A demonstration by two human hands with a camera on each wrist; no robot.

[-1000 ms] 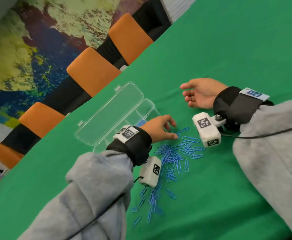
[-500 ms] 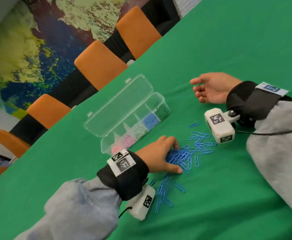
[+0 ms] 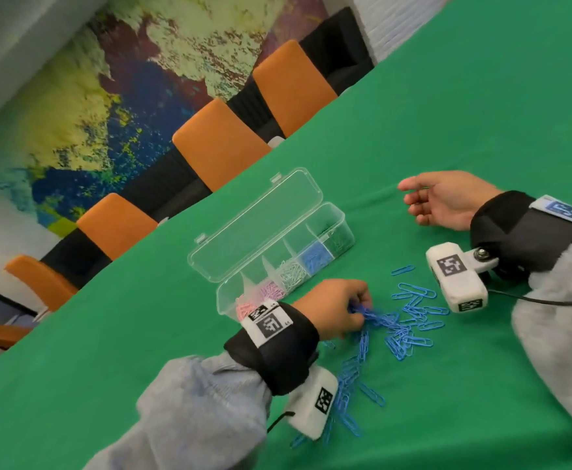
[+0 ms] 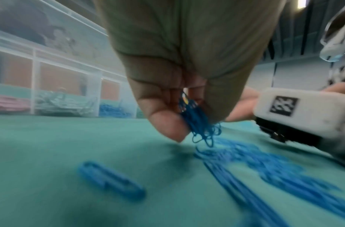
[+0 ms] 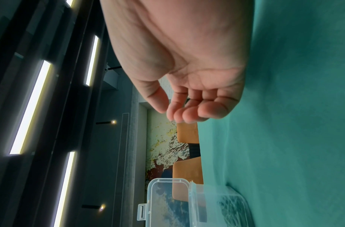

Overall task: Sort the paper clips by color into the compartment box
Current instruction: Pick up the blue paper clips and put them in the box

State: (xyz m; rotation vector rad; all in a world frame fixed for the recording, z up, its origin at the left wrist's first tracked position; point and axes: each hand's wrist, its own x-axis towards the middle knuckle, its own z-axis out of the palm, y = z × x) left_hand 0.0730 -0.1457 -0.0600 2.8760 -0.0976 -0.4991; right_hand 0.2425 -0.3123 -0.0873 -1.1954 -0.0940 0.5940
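While the left hand pinches a bunch of blue paper clips between thumb and fingertips, their loops dangle toward the green table just above the loose blue pile. That pile trails in a long streak toward the left wrist, partly hidden under its camera. The compartment box lies lengthwise just beyond, lid open; its farthest compartment is hard to read. Well apart, the right hand rests empty, fingers loosely curled.
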